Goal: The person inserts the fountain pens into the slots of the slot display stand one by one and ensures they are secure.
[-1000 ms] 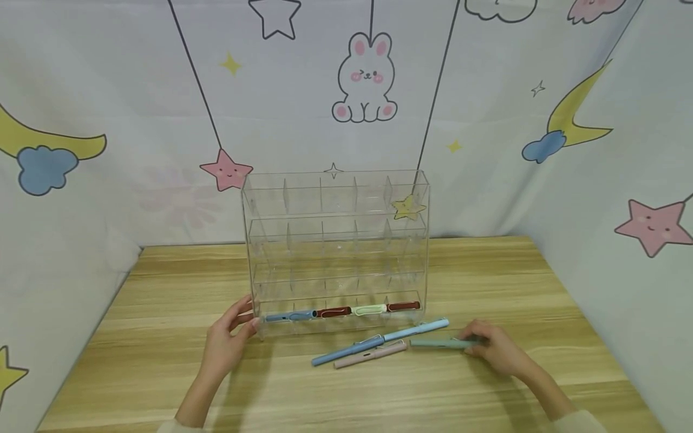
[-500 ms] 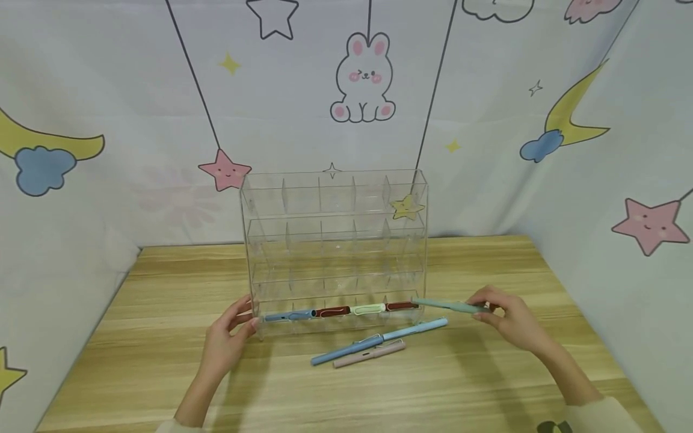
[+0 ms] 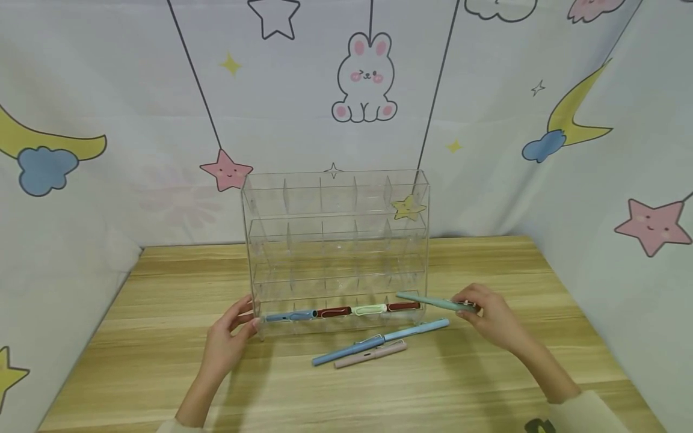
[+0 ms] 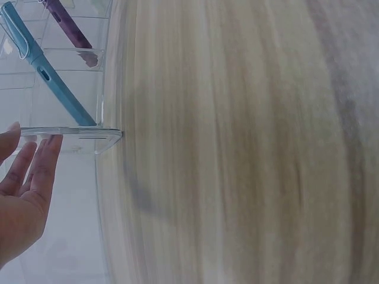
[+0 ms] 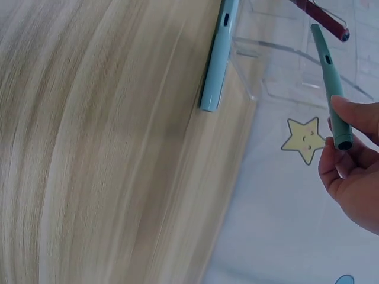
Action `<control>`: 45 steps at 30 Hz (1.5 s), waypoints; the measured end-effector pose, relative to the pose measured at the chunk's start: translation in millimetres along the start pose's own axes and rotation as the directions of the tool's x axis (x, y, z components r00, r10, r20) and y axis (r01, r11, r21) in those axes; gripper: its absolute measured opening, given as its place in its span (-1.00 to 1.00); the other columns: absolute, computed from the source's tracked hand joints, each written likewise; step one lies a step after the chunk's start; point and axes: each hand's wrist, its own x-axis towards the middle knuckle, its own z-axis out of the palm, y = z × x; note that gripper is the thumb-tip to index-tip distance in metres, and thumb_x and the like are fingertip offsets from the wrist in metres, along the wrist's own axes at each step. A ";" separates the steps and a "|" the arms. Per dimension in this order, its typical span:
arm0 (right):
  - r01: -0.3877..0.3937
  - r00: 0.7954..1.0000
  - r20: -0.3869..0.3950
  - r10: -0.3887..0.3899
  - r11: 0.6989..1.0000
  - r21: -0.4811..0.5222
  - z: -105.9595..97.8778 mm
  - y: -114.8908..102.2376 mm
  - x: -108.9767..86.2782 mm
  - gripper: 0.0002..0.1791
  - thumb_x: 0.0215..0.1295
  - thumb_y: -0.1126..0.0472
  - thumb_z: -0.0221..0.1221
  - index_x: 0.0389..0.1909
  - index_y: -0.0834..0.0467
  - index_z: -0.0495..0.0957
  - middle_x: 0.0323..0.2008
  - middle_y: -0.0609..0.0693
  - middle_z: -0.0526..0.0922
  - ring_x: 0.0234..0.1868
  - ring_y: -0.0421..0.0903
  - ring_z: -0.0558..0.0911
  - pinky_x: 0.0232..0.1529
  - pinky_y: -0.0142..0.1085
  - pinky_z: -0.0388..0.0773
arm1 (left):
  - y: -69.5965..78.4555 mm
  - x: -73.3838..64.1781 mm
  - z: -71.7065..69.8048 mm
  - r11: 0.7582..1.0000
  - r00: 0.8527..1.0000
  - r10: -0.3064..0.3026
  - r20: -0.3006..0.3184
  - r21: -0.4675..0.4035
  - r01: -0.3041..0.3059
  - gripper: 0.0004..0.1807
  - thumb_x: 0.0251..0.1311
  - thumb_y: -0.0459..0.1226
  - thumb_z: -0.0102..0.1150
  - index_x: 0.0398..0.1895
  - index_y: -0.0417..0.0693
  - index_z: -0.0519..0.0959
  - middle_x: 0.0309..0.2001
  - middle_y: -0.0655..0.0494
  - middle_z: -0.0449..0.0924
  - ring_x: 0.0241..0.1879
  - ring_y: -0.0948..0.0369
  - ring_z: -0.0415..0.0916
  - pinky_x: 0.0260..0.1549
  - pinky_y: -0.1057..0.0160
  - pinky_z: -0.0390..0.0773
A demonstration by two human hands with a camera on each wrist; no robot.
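Observation:
A clear acrylic pen rack (image 3: 338,258) with divided tiers stands upright on the table. My left hand (image 3: 230,337) holds its lower left side, thumb in front and fingers along the outer wall (image 4: 71,131). My right hand (image 3: 489,316) pinches a sage green pen (image 3: 428,299) by its right end, raised at the rack's lower right corner; its far tip overlaps the bottom tier in the head view. In that tier lie a blue pen (image 3: 289,316), a dark red pen (image 3: 332,312), a pale green pen (image 3: 370,310) and another dark red pen (image 3: 403,307).
On the wooden table (image 3: 411,397) before the rack lie a light blue pen (image 3: 417,330), a blue pen (image 3: 346,351) and a pale pink pen (image 3: 370,355). A white printed cloth (image 3: 303,132) encloses the back and sides.
My right hand has lifted the sage green pen off the table and brought it up and left to the rack's lower right corner. The left hand stays in place.

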 end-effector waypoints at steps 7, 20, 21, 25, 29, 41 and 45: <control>-0.021 1.000 0.002 0.021 1.000 -0.002 8.5 -10.9 3.6 -0.75 -0.10 0.53 0.30 -0.35 0.24 0.60 -0.35 -0.05 0.51 -0.41 -0.22 0.45 -0.47 -0.41 0.49 | -0.5 0.2 0.0 1.000 1.000 -0.003 0.000 0.019 0.003 -0.50 0.12 -0.54 0.11 0.18 -0.34 0.33 0.02 -0.31 0.44 -0.08 -0.13 0.47 -0.31 0.47 0.57; 0.005 0.998 -0.058 -0.007 0.999 -0.036 23.7 -19.0 11.0 -0.73 -0.15 0.54 0.33 -0.37 0.24 0.60 -0.34 -0.05 0.51 -0.33 -0.12 0.40 -0.46 -0.34 0.46 | 1.7 0.0 -0.9 0.999 1.000 -0.030 0.003 0.035 0.030 -0.49 0.11 -0.55 0.10 0.18 -0.32 0.33 0.02 -0.30 0.45 -0.09 -0.11 0.47 -0.32 0.45 0.58; 0.014 0.997 -0.069 -0.016 0.999 -0.037 25.1 -19.3 11.7 -0.73 -0.16 0.55 0.33 -0.38 0.25 0.60 -0.35 -0.05 0.51 -0.34 -0.12 0.39 -0.46 -0.36 0.45 | 1.7 0.1 -0.8 0.999 1.000 -0.031 0.002 0.034 0.031 -0.49 0.11 -0.55 0.10 0.18 -0.33 0.33 0.02 -0.30 0.44 -0.09 -0.11 0.47 -0.32 0.45 0.58; 0.062 0.990 -0.123 -0.066 0.997 -0.039 31.8 -18.3 13.6 -0.69 -0.24 0.60 0.33 -0.41 0.25 0.60 -0.38 -0.05 0.49 -0.36 -0.13 0.38 -0.48 -0.40 0.42 | 0.1 0.5 -0.5 0.999 1.000 -0.030 -0.003 0.032 0.030 -0.49 0.10 -0.56 0.11 0.18 -0.32 0.33 0.01 -0.29 0.45 -0.08 -0.11 0.47 -0.32 0.46 0.57; 0.100 0.981 -0.162 -0.107 0.994 -0.049 36.3 -17.5 14.2 -0.65 -0.30 0.63 0.34 -0.44 0.24 0.59 -0.39 -0.05 0.47 -0.36 -0.14 0.37 -0.48 -0.41 0.42 | -0.5 0.0 -0.4 0.999 1.000 -0.023 0.000 0.037 0.023 -0.49 0.10 -0.56 0.10 0.18 -0.32 0.33 0.01 -0.29 0.45 -0.08 -0.11 0.46 -0.32 0.48 0.57; 0.092 0.982 -0.163 -0.093 0.996 -0.015 45.3 -18.7 16.6 -0.64 -0.28 0.68 0.30 -0.43 0.25 0.58 -0.34 -0.03 0.43 -0.35 -0.11 0.47 -0.42 -0.25 0.57 | 2.0 0.0 -0.1 0.999 1.000 -0.030 -0.002 0.031 0.030 -0.49 0.12 -0.54 0.11 0.19 -0.31 0.33 0.02 -0.29 0.44 -0.07 -0.11 0.47 -0.31 0.46 0.57; 0.072 0.984 -0.160 -0.072 0.997 -0.007 47.1 -19.0 17.9 -0.64 -0.26 0.67 0.30 -0.41 0.24 0.58 -0.32 -0.03 0.44 -0.34 -0.10 0.48 -0.43 -0.23 0.56 | 3.5 0.2 -0.2 0.999 1.000 -0.026 0.001 0.021 0.026 -0.50 0.13 -0.53 0.11 0.19 -0.31 0.33 0.03 -0.30 0.44 -0.06 -0.12 0.46 -0.30 0.47 0.57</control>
